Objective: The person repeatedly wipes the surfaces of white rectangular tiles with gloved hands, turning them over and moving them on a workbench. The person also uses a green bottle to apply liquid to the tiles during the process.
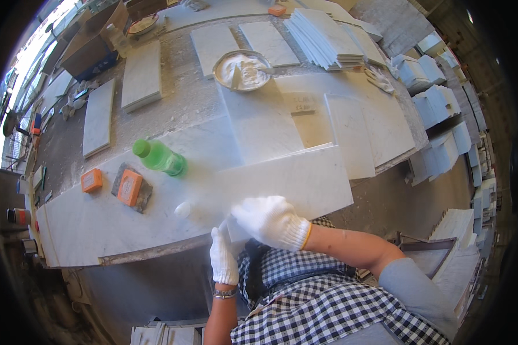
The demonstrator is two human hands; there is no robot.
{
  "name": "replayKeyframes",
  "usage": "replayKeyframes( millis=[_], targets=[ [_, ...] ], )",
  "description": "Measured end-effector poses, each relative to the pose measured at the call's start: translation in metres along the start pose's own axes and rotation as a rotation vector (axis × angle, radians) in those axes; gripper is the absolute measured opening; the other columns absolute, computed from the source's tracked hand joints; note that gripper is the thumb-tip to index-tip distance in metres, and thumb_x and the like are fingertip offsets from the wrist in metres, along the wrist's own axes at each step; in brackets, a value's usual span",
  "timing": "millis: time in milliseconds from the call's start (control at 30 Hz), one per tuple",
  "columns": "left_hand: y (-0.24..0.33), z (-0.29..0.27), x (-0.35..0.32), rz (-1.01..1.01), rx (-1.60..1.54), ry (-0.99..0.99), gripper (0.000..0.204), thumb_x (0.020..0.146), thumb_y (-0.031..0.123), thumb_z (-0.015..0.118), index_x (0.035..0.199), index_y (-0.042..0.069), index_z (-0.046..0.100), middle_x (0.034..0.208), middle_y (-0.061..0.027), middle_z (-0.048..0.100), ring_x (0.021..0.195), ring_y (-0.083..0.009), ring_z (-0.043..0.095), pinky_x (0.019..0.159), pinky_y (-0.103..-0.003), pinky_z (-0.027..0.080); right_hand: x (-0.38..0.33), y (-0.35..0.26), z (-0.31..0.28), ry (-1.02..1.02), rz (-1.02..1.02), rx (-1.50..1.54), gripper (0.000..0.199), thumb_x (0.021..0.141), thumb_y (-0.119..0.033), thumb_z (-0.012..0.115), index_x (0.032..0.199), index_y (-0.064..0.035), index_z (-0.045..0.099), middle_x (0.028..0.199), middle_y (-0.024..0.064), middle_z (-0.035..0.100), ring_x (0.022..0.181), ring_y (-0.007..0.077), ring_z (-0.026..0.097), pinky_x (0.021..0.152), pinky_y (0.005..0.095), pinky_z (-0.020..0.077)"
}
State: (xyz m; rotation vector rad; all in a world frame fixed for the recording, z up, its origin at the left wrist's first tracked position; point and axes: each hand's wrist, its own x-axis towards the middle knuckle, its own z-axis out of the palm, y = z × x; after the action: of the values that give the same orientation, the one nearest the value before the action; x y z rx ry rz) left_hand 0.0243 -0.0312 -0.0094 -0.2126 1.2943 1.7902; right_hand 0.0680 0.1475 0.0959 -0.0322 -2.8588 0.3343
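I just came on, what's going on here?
A person in white gloves is working at the near edge of a slab-covered table. The right hand, fingers curled, is by the near edge of a pale slab; the left hand is held close beside it. Whether either grips anything is hard to tell. A green bottle and two orange blocks sit to the left. Farther back is a bowl of white stuff.
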Motion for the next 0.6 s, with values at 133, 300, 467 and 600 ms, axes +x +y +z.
replayKeyframes(
  millis=[133,300,467,600],
  targets=[
    [0.004,0.003,-0.007,-0.001,-0.057,-0.015,0.069,0.107,0.055,0.037,0.147,-0.002,0.043,0.135,-0.0222,0.060,0.115,-0.0352,0.066,0.098,-0.044,0.054,0.018,0.028,0.006,0.021,0.177,-0.018,0.020,0.081,-0.023,0.069,0.092,-0.0081,0.062,0.079,0.0073,0.059,0.069,0.0232,0.065,0.057,0.0362,0.0525],
    [0.010,0.007,-0.010,-0.001,-0.029,0.034,0.069,0.108,0.058,0.033,0.148,0.003,0.046,0.138,-0.0131,0.058,0.115,-0.0276,0.063,0.095,-0.040,0.053,-0.021,-0.019,0.001,-0.140,0.033,0.002,0.013,0.085,-0.018,0.063,0.095,-0.0089,0.064,0.076,0.0048,0.058,0.066,0.0199,0.063,0.057,0.0335,0.0520],
    [0.016,0.003,-0.005,0.008,0.028,0.054,0.067,0.108,0.057,0.033,0.147,0.004,0.047,0.140,-0.0112,0.055,0.125,-0.0277,0.057,0.104,-0.044,0.049,-0.075,0.109,-0.029,0.121,0.424,-0.406,0.014,0.090,-0.016,0.061,0.104,-0.0137,0.066,0.081,0.0067,0.060,0.065,0.0240,0.065,0.057,0.0371,0.0538],
    [0.019,0.004,-0.003,0.018,-0.008,0.055,0.066,0.108,0.056,0.035,0.148,0.005,0.047,0.143,-0.0108,0.054,0.131,-0.0274,0.052,0.105,-0.045,0.048,-0.108,0.171,-0.061,0.219,0.727,-0.368,0.014,0.095,-0.024,0.064,0.104,-0.0155,0.070,0.084,0.0106,0.065,0.069,0.0315,0.067,0.059,0.0399,0.0553]
  ],
)
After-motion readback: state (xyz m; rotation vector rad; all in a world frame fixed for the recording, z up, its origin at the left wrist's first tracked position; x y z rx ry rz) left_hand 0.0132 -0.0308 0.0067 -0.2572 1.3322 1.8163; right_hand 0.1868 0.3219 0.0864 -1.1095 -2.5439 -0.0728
